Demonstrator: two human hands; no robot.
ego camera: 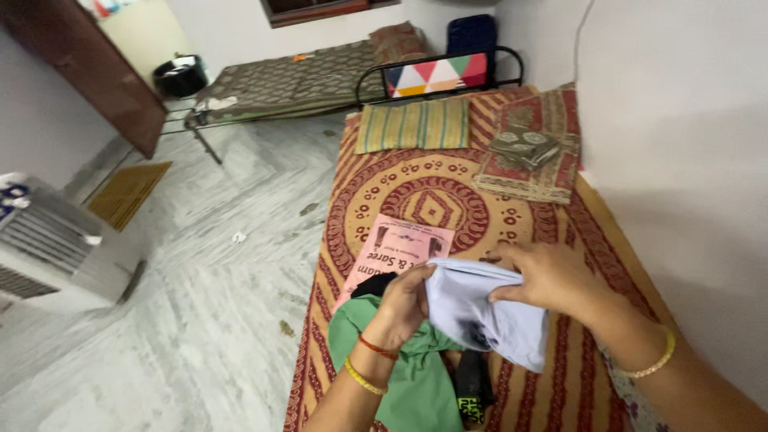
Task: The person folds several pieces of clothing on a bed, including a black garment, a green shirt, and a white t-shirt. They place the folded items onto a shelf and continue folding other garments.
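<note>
I stand over a bed with a red and cream patterned sheet (436,188). Both hands hold a pale lavender-blue cloth (492,316) above it. My left hand (404,304) pinches the cloth's left edge, thread and bangles on the wrist. My right hand (548,276) grips its upper right part, a gold bangle on that wrist. Under the cloth lie a green garment (400,372) and a black piece (472,384). A pink flat bag (392,252) with dark print rests just beyond my left hand.
A striped pillow (412,126) and a folded patterned cloth pile (528,148) lie at the bed's head. A white wall (680,160) runs along the right. A second cot (280,80), a grey air cooler (56,244), a brown door (88,68) and marble floor (208,264) are on the left.
</note>
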